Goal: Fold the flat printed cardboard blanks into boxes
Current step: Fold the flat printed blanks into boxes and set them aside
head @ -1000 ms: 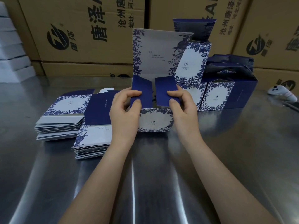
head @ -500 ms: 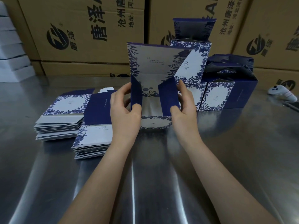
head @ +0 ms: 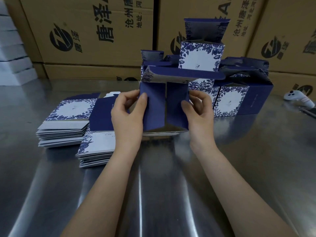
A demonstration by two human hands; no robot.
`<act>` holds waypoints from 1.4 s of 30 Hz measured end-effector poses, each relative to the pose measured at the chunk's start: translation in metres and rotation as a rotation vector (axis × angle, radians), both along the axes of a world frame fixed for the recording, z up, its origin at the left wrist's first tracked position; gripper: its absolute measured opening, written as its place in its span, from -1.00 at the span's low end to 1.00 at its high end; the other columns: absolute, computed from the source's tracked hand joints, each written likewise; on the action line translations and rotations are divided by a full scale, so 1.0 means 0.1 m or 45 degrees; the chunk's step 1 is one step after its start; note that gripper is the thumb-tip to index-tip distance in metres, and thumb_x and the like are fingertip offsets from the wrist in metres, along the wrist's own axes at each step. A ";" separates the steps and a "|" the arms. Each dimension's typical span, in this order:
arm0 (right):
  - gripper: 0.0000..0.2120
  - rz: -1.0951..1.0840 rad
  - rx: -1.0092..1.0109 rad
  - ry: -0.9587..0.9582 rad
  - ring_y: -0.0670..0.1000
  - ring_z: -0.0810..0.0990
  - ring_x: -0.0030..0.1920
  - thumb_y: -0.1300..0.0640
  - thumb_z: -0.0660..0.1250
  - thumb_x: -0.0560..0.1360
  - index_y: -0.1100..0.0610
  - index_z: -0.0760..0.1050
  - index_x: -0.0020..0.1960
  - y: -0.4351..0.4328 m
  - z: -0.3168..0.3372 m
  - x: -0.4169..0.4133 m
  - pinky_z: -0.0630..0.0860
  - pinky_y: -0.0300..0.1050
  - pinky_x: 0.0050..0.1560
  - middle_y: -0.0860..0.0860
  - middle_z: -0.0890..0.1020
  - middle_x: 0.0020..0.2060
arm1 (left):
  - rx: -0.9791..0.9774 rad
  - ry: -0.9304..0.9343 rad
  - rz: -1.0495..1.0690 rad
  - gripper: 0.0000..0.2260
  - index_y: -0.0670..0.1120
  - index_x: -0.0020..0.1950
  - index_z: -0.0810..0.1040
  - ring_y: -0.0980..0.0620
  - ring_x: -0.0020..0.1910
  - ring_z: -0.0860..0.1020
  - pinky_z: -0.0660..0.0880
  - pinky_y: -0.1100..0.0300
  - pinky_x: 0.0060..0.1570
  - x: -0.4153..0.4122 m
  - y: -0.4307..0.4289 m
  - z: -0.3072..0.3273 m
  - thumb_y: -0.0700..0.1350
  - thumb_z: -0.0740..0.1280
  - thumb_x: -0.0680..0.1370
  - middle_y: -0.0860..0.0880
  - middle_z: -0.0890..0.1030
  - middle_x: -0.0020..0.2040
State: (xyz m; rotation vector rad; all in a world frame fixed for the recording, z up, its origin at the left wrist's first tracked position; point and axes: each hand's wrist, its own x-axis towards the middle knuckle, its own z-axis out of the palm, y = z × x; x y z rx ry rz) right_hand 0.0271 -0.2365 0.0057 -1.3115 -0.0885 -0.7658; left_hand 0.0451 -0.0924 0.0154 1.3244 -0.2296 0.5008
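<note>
A half-folded blue and white floral box (head: pixel 164 108) stands on the steel table (head: pixel 239 159) in front of me. My left hand (head: pixel 128 113) pinches its left navy flap and my right hand (head: pixel 200 112) holds its right navy flap, both flaps turned inward. The box's large lid panel (head: pixel 184 74) tips forward over them, nearly level. Two stacks of flat printed blanks (head: pixel 68 120) (head: pixel 97 146) lie to the left of my left hand. Folded boxes (head: pixel 237 98) stand behind and to the right, one box (head: pixel 201 55) stacked on top.
Large brown shipping cartons (head: pixel 95 36) form a wall along the back of the table. White boxes (head: pixel 12 53) are piled at the far left. A white controller-like device (head: pixel 297 98) lies at the right edge, with a dark flat object (head: pixel 309 112) beside it.
The tall lid panel, upright a second ago, has swung forward and down over the box. The two navy side flaps have been turned inward and both hands have risen slightly with them.
</note>
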 end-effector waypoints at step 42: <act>-0.75 -0.377 -0.010 -0.026 -0.24 0.52 -0.32 0.27 0.40 0.49 0.00 0.62 -0.30 0.06 0.04 0.01 0.43 -0.39 -0.24 -0.19 0.62 -0.41 | -0.093 -0.014 0.158 -0.84 -0.14 -0.29 0.56 0.30 -0.29 0.55 0.45 0.40 -0.24 0.05 0.00 0.03 -0.26 0.41 0.50 0.07 0.64 -0.25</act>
